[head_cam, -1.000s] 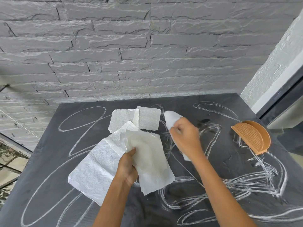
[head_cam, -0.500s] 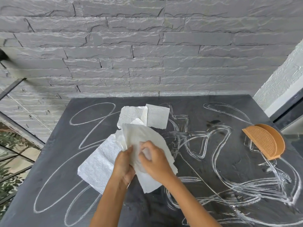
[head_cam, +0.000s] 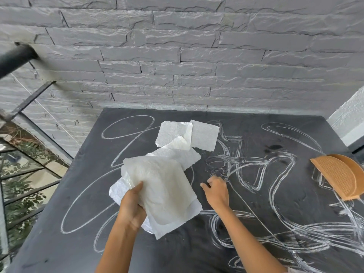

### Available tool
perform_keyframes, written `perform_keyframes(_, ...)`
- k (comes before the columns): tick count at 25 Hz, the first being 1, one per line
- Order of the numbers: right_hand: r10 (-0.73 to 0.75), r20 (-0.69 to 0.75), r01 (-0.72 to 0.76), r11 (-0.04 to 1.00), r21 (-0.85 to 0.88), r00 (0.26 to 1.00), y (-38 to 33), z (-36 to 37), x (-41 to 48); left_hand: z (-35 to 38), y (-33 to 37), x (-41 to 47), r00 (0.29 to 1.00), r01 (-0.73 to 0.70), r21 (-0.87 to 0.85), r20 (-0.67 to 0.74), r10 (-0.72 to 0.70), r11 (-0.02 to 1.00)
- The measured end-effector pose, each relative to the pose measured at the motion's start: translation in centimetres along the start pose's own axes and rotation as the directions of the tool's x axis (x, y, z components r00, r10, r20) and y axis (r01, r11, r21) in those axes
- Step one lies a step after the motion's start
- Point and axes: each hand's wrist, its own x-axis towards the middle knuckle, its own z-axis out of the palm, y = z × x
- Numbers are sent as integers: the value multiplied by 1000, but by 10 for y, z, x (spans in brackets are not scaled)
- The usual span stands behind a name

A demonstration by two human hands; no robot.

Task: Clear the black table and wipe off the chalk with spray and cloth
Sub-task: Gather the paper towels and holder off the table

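Stands at the black table (head_cam: 59,243), looking down along it toward the grey stone wall (head_cam: 177,56). Grips a stack of white paper sheets (head_cam: 163,186) in the left hand (head_cam: 131,209): thumb pressed on top at the stack's left edge, fingers curled underneath, mostly out of sight. Holds the stack raised and tilted over the middle of the table, lowest corner pointing toward the near edge.

Carries the right hand (head_cam: 216,193) just beside the stack, to its right, low over the tabletop. Fingers loosely curled, thumb out toward the stack, nothing in the grip. Cannot tell whether the knuckles touch the surface; slight blur there.

Counts what look like three more loose sheets (head_cam: 203,134) lying flat further back, overlapping, the nearest partly hidden behind the held stack.

Sees chalk scribbles (head_cam: 275,168) across most of the top: thin loops on the left, thick smeared strokes on the right.

Notes an orange woven half-round holder (head_cam: 338,178) standing upright near the right edge, on chalk strokes, well apart from both hands. Notes a dark metal railing (head_cam: 15,56) at far left, meeting the wall, greenery below it.
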Motion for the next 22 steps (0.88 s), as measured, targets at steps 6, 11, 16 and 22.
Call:
perform_keyframes(6,-443,183,476,767,-430,878,-43,18,38,-11,3,-3,999,13,-16,-38,-13,1000)
perform_keyframes(11,-571,277,605,531,-594,773,-46,19,53,-15,4,-7,999,17,-33,-48,-19,999)
perform_keyframes(16,-617,129,551,566,-613,776,-41,8,52,-19,5,-7,998,21,-52,-63,-25,998)
perform_keyframes(22,-81,-167,111,978,178,983,-51,-22,49,-12,10,0,998,14,-73,-68,-18,997)
